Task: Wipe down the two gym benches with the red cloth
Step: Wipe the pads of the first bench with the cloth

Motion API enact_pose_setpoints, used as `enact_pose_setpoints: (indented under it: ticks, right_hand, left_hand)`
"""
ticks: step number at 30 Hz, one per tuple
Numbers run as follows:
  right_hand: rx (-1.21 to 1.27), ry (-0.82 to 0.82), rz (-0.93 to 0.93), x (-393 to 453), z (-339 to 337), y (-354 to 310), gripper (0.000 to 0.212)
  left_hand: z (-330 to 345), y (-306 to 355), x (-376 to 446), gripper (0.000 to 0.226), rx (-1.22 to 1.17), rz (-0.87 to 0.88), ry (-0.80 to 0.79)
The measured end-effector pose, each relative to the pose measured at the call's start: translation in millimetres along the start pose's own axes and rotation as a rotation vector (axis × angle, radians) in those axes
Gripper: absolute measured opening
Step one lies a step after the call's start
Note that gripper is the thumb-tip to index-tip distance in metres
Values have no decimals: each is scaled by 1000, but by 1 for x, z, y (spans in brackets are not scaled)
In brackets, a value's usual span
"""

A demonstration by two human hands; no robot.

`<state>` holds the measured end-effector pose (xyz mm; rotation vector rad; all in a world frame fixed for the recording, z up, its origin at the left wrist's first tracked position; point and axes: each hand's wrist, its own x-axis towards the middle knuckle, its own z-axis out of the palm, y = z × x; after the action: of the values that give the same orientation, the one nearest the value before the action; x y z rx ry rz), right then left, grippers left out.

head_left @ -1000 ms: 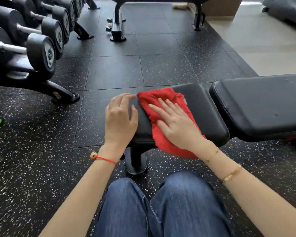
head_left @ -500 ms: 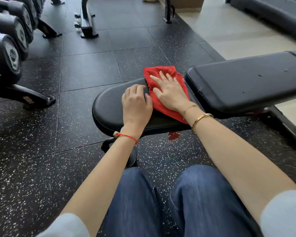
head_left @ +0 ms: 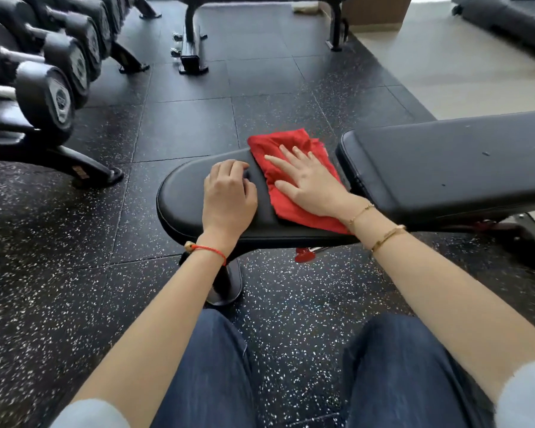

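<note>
The red cloth (head_left: 294,177) lies spread over the far right part of the black seat pad (head_left: 186,205), its upper edge hanging just past the pad's far rim and its lower corner reaching the near rim by the person's wrist. The right hand (head_left: 309,183) lies flat on top of it, fingers straight and slightly fanned, palm pressing the fabric against the vinyl; nothing is pinched or gripped. The left hand (head_left: 229,199) rests on the bare pad just beside the cloth's left edge, its fingers curled under so the knuckles show (they close round nothing that I can see). A thin red string bracelet (head_left: 209,250) circles the left wrist, and two gold bracelets (head_left: 374,223) sit on the right one.

Just beyond the cloth's right edge starts the longer back pad (head_left: 451,171) of the same bench, set apart from the seat by a narrow gap and running off to the right. The person sits low in front of it, knees in blue jeans (head_left: 393,375) at the bottom of the view. The floor (head_left: 59,288) is black rubber tile flecked with white. A rack of dumbbells (head_left: 44,88) lines the left side, and another bench frame (head_left: 192,47) stands farther back.
</note>
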<state>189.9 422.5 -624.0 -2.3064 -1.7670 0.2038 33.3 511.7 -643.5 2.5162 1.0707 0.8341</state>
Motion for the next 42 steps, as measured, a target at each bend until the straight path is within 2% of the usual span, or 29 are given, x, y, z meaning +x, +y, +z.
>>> enact_pose_setpoints:
  ticks: [4, 9, 11, 21, 29, 35, 42]
  right_hand:
    - [9, 40, -85, -27, 4, 14, 55]
    - [36, -18, 50, 19, -6, 23, 51]
    - [28, -32, 48, 34, -7, 23, 51]
    - [76, 26, -251, 2, -4, 45, 52]
    - [48, 18, -151, 48, -9, 39, 53]
    - [59, 24, -354, -2, -6, 43, 50]
    - [129, 21, -330, -22, -31, 59, 50]
  left_hand:
    - [3, 2, -2, 33, 77, -44, 14]
    - [9, 13, -3, 34, 86, -146, 17]
    - [11, 19, -5, 37, 105, -158, 16]
    - [12, 28, -12, 36, 163, -191, 77]
    - [9, 31, -9, 35, 180, -209, 87]
    - [10, 28, -8, 39, 172, -216, 109]
    - [11, 34, -9, 32, 278, -197, 54]
